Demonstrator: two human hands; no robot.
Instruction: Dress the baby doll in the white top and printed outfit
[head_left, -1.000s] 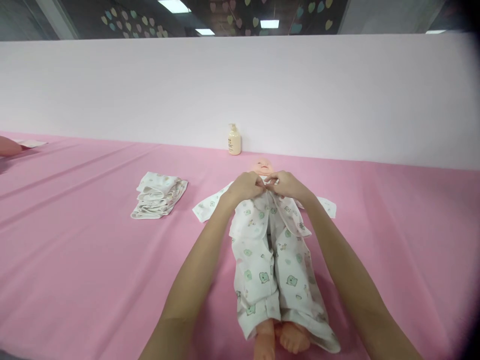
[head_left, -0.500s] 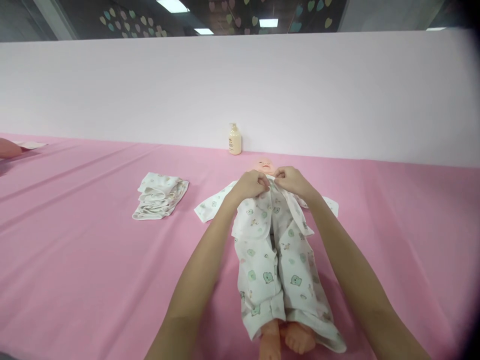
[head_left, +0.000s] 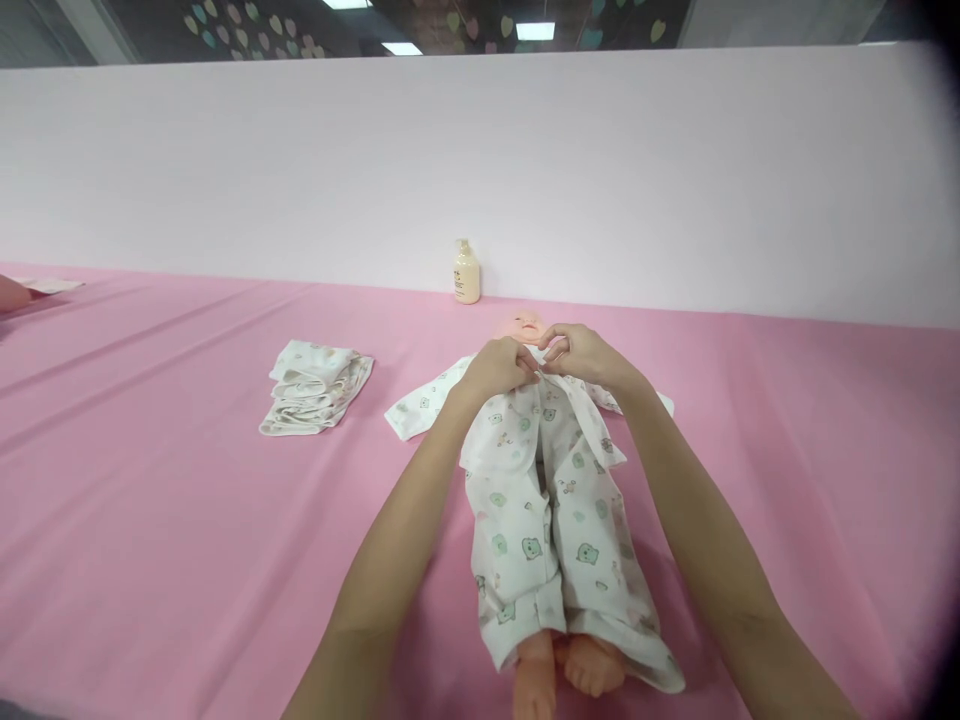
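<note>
A baby doll [head_left: 592, 664] lies on its back with its feet toward me, dressed in white printed trousers [head_left: 517, 550] and a matching jacket [head_left: 501, 436]. The jacket's front hangs apart below the chest, and its sleeves spread to both sides. My left hand [head_left: 501, 368] pinches the jacket's front edge near the neck. Close beside it, my right hand [head_left: 581, 355] has its fingers bent together at the other front edge, just below the doll's face. Whatever fastening lies between the fingertips is too small to make out.
A folded stack of printed white cloth [head_left: 315, 388] lies to the left. Behind the doll's head, a cream pump bottle [head_left: 466, 274] stands against the white wall [head_left: 480, 160]. Pink cloth [head_left: 187, 520] covers the table. Part of a pinkish object [head_left: 11, 294] shows at the far left edge.
My right hand has shifted slightly up and left, closer to my left hand, and its fingers have curled differently. My left hand keeps its pinch on the jacket. The view has tilted slightly.
</note>
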